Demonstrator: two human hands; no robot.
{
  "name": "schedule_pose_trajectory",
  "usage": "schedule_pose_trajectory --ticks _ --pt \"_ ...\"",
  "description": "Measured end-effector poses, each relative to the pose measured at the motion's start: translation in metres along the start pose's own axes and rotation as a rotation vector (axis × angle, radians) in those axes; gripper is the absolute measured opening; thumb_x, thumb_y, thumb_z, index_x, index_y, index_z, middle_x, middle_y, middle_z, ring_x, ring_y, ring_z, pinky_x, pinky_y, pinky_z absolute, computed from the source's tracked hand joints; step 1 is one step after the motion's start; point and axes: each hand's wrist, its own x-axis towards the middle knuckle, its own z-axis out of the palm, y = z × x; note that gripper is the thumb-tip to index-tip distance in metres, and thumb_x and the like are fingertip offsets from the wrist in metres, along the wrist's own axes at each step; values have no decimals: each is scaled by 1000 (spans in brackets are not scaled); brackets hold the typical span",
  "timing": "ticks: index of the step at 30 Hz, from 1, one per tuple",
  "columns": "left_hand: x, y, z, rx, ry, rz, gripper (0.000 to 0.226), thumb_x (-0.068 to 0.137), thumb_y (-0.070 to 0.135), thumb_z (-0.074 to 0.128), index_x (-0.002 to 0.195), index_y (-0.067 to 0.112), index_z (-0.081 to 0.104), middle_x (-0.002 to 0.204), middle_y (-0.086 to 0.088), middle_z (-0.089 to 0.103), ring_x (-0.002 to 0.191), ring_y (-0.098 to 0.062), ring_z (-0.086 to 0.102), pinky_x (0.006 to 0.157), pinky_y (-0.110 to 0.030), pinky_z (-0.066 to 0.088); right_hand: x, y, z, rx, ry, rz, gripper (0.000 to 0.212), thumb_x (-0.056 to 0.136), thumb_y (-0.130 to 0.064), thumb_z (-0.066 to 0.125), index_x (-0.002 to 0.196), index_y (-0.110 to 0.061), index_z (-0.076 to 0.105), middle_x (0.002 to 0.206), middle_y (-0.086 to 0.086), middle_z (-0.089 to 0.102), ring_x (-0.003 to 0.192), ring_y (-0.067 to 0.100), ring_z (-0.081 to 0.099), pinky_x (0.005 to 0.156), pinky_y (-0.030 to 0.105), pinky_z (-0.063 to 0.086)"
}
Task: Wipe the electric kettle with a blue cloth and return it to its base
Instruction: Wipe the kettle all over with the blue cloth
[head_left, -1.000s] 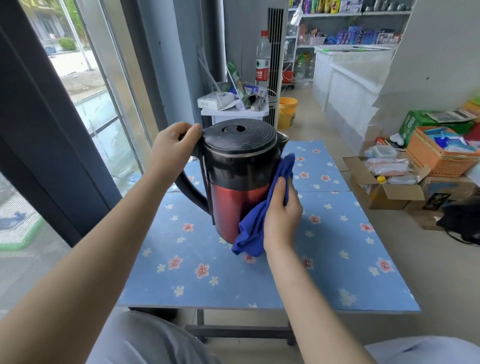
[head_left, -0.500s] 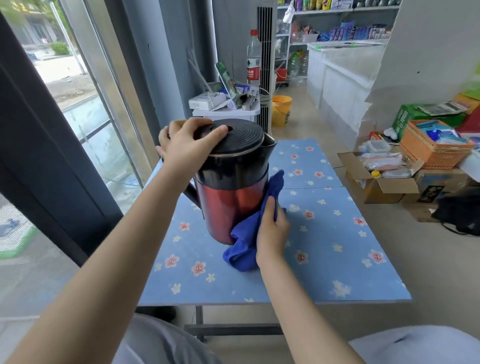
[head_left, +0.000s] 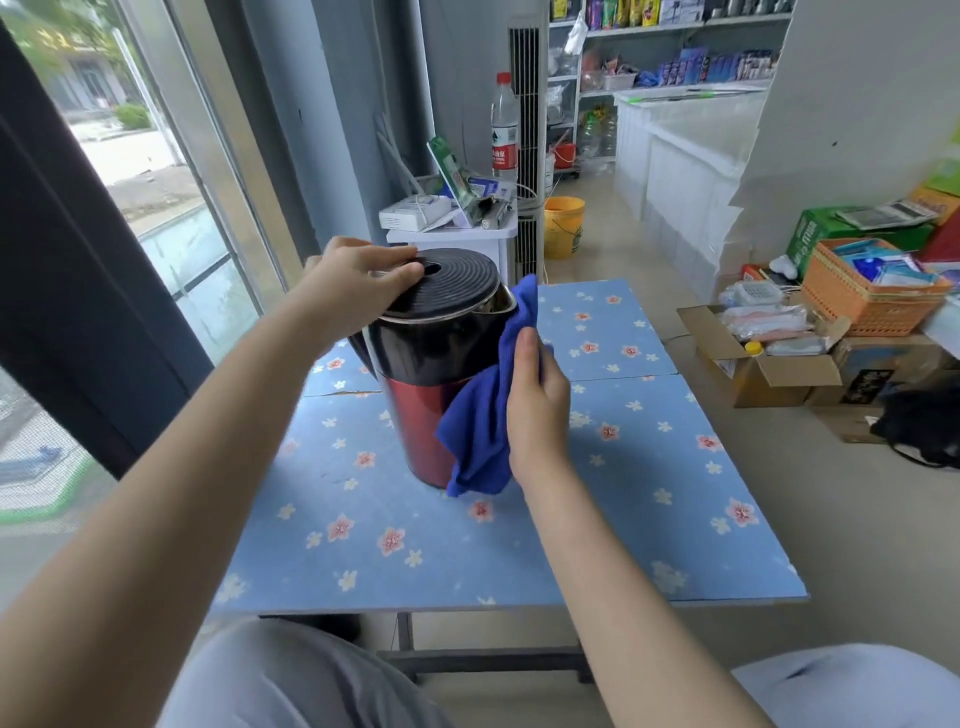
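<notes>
The electric kettle (head_left: 423, 374) stands upright on the blue flowered table (head_left: 649, 493); its lid and upper body are black, its lower body red. My left hand (head_left: 353, 283) lies flat on the left side of the black ribbed lid, fingers pressing down on it. My right hand (head_left: 535, 410) presses the blue cloth (head_left: 480, 431) against the kettle's right side, from the spout down to near the bottom. The handle is mostly hidden behind my left wrist. I see no kettle base.
A white side cabinet (head_left: 457, 236) with a router, papers and a water bottle (head_left: 505, 130) stands behind the table. An open cardboard box (head_left: 763, 364), an orange basket (head_left: 872, 296) and a yellow bucket (head_left: 563, 226) sit on the floor to the right. A glass window wall runs along the left.
My left hand went from the handle onto the lid top. My right hand with the cloth slid up the kettle's right side, the cloth now reaching the spout.
</notes>
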Motion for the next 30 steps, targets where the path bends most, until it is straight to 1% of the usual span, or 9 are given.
schedule_pose_trajectory --ticks 2,5,10,13,15,19,23,26,30 --pt "-9 13 16 -13 53 -1 70 71 79 52 127 39 63 143 -7 46 139 -29 39 116 -46 33 -3 4 -2 -30 -33 -40 37 99 -40 46 128 -24 60 112 -28 62 103 -11 55 92 9 41" --pt "-19 17 23 18 54 16 55 79 73 57 126 44 58 147 0 38 144 -28 25 120 -46 23 -18 34 -16 -102 -49 0 39 100 -35 46 138 -26 52 139 -8 56 129 7 48 108 25 36" --pt "-15 8 -13 51 -158 41 54 82 73 55 131 52 55 157 13 33 147 -23 24 120 -37 17 -22 43 -13 -111 -69 98 43 97 -44 44 134 -25 56 137 -5 58 129 12 50 112 39 36" --pt "-17 9 -16 -26 -235 111 42 98 40 56 140 36 54 148 13 41 131 -8 40 103 -19 27 -11 12 4 -44 -84 -14 42 100 -38 43 137 -20 53 140 -13 49 128 -7 41 108 19 31" --pt "-19 4 -12 -106 -229 110 33 99 31 58 131 33 60 137 11 52 119 -8 50 101 -20 38 -6 0 12 -37 -109 -73 41 101 -36 41 139 -21 49 136 -16 45 122 -15 33 103 12 26" --pt "-23 -8 -15 -201 -267 146 21 99 25 59 114 38 66 148 14 43 134 -2 41 112 -20 31 -17 36 4 -110 -84 -42 40 101 -30 44 140 -22 48 143 -6 51 133 9 42 102 14 29" --pt "-18 -7 -25 -178 -310 115 22 97 29 60 114 42 67 155 12 33 141 -6 33 120 -31 25 -17 43 0 -97 -74 69 39 100 -31 45 137 -19 52 139 -2 55 133 15 45 101 18 32" --pt "-14 -4 -26 -62 -294 102 21 96 38 61 110 52 67 144 10 36 137 -11 34 120 -37 24 0 2 14 -54 -60 -78 38 100 -28 48 135 -16 55 139 0 56 131 12 47 97 11 33" --pt "-13 -3 -33 -104 -367 118 27 97 30 59 117 48 64 149 11 38 137 -6 37 120 -34 25 -1 -17 25 -121 -75 -333 35 97 -19 53 131 -15 58 130 -10 57 116 -10 45 91 1 32"
